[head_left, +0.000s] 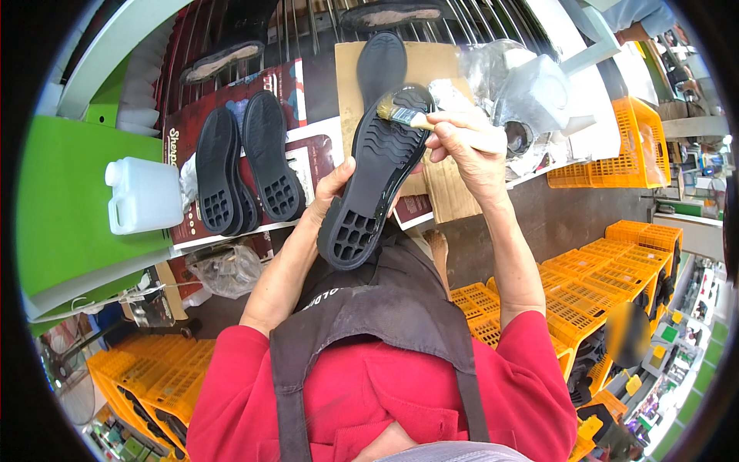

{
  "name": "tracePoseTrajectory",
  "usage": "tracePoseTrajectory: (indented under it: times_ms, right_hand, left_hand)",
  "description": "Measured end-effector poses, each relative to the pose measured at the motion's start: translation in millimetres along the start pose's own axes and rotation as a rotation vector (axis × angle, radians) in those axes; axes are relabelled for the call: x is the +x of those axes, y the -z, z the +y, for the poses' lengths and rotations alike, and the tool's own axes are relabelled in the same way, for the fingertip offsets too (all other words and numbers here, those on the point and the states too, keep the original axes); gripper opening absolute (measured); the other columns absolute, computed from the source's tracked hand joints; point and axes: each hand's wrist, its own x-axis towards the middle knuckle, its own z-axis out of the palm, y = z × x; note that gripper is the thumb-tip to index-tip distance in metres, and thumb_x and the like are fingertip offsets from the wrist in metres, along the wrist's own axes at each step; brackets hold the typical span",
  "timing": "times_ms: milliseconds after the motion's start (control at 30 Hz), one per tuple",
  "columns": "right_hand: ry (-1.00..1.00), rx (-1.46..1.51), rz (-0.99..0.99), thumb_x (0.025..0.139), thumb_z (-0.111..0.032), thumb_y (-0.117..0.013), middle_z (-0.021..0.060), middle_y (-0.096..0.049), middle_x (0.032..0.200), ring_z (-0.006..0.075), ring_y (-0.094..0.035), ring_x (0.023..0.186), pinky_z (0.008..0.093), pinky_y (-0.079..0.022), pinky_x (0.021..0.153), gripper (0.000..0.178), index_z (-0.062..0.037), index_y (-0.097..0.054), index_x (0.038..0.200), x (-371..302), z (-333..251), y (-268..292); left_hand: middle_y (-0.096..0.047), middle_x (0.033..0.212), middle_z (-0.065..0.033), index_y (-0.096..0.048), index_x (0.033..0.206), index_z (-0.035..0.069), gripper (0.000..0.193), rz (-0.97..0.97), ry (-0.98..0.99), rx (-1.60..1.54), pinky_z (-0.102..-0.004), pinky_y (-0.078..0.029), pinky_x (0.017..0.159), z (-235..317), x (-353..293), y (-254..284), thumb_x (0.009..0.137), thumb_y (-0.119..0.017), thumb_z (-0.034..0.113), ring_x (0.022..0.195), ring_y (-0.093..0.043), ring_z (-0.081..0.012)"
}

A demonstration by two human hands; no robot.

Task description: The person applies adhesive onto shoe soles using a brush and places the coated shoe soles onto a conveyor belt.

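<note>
My left hand [331,189] grips a black shoe sole [368,181] by its edge, with the wavy forefoot away from me and the gridded heel towards me. My right hand [471,148] is closed round the handle of a flat paintbrush [404,115]. Its yellowish bristles rest on the sole near the toe. Wet-looking shine shows along the sole's rim. Just beyond, another black sole [382,68] lies on a cardboard sheet [348,77]. To the left are a stack of soles [216,162] and a further sole [265,142].
A white plastic jug [146,195] stands on the green surface at left. Right of the cardboard, a cut translucent container [535,96] sits among crumpled plastic. Metal rods [308,35] at the back carry dark footwear pieces. Orange crates [570,300] line the right and lower left.
</note>
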Motion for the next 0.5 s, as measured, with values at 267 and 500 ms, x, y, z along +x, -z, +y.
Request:
tracePoseTrajectory:
  times_ms: [267, 500]
  right_hand:
    - [0.059, 0.015, -0.038, 0.089, -0.003, -0.061, 0.0149, -0.069, 0.092, 0.0144, -0.066, 0.066, 0.0228, -0.054, 0.058, 0.016, 0.0077, -0.067, 0.1, -7, 2, -11]
    - [0.045, 0.001, -0.139, 0.087, -0.005, -0.065, 0.0132, -0.068, 0.094, 0.0102, -0.064, 0.066, 0.0206, -0.053, 0.058, 0.017, 0.0052, -0.069, 0.1, -13, -2, -17]
  left_hand:
    - [-0.06, 0.1, -0.022, -0.044, 0.131, -0.005, 0.084, 0.105, 0.0, 0.097, -0.0282, -0.051, 0.059, 2, -4, 4, 0.088, -0.038, 0.067, 0.071, -0.062, -0.0218]
    - [-0.063, 0.089, -0.017, -0.051, 0.124, -0.003, 0.075, 0.053, -0.035, 0.034, -0.0311, -0.054, 0.062, 1, -3, 21, 0.092, -0.035, 0.063, 0.071, -0.064, -0.0242]
